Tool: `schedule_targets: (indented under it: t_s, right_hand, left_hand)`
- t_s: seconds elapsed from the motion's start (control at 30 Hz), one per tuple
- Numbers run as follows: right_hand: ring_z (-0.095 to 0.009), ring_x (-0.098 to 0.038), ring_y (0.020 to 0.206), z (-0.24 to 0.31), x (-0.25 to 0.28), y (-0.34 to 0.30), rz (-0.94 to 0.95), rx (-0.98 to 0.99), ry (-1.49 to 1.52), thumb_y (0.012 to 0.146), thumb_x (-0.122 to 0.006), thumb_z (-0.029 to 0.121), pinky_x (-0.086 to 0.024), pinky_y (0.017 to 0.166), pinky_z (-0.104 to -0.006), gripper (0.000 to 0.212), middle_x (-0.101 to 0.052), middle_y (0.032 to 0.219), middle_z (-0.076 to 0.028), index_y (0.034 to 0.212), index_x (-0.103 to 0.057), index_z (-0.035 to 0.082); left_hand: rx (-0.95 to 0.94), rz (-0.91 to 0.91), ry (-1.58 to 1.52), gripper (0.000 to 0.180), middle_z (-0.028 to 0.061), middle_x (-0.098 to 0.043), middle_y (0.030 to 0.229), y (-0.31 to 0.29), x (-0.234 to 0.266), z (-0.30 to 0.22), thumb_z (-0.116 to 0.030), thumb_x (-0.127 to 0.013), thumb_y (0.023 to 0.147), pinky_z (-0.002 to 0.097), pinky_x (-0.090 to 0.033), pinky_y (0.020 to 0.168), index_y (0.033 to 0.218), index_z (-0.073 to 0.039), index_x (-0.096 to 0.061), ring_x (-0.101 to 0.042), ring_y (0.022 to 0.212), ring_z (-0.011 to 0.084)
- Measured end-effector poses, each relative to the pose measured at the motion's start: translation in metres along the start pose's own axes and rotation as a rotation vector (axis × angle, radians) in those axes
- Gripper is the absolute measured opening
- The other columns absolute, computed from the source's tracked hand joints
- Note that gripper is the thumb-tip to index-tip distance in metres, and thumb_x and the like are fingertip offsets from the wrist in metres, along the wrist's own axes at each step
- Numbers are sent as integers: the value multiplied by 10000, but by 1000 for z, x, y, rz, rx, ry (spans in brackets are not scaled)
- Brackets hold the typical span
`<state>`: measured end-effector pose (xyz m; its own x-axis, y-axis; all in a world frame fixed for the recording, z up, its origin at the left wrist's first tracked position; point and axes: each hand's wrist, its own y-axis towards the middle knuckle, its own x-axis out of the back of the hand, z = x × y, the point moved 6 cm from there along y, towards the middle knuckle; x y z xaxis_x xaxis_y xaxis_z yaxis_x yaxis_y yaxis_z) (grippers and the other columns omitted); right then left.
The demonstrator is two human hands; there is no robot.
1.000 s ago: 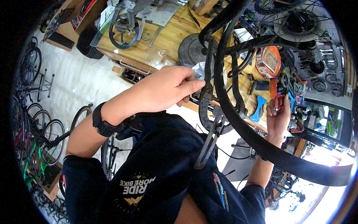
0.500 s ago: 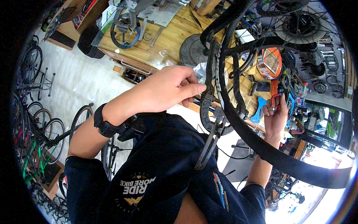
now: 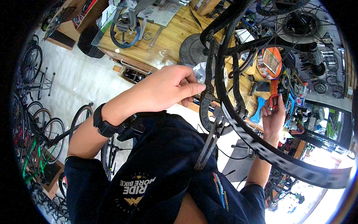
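A black bicycle wheel rim (image 3: 242, 134) with pale markings curves through the truing stand (image 3: 208, 74), a dark metal frame with upright arms. My left hand (image 3: 173, 87) is closed beside the stand's near arm, thumb and fingers pinched together; what they hold, if anything, is hidden. A watch (image 3: 106, 125) sits on that wrist. On the far side of the rim, my right hand (image 3: 273, 117) is closed around a red spoke wrench (image 3: 273, 101). A slotted metal bracket (image 3: 209, 147) juts from the stand toward my shirt.
The wooden workbench (image 3: 167, 48) carries a round dark base (image 3: 192, 48), a blue tool (image 3: 258, 110), an orange round container (image 3: 269, 63) and a ring-shaped tool (image 3: 125, 28). Another spoked wheel (image 3: 302, 26) stands at upper right. Bicycles (image 3: 41, 130) line the left side.
The wheel has turned, bringing pale markings onto the near stretch of rim. My right hand has shifted slightly left with the spoke wrench. The left hand has stayed almost still.
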<state>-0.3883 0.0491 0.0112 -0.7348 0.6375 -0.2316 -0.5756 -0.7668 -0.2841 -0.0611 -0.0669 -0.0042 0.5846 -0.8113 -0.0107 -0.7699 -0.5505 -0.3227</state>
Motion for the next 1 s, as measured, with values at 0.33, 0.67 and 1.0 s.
schedule_targets:
  t_s: [0.33,0.67,1.0]
  right_hand:
    - [-182,-532,676,-69,12,8,16,-190,-148,939,-561,254,-454,642,-279,232,-576,789,-74,920,-569,23]
    - [-203,-618,807,-195,-60,-43,709,-476,116,888,-672,350,-472,585,-280,423,-602,948,-90,1123,-534,27]
    - [-86,-430,713,-160,-142,-88,491,-627,543,887,-626,227,-363,565,-231,213,-511,849,23,1038,-580,84]
  left_hand:
    - [-3,-11,-41,237,49,-636,784,0,-1,2,-203,-588,972,241,-490,590,950,33,-581,-618,642,109]
    - [-5,-2,-39,256,44,-637,773,0,0,5,-236,-599,968,245,-484,599,929,16,-579,-614,644,106]
    - [-61,-11,-34,318,82,-651,769,1,1,7,-264,-602,963,266,-504,609,926,52,-592,-638,678,135]
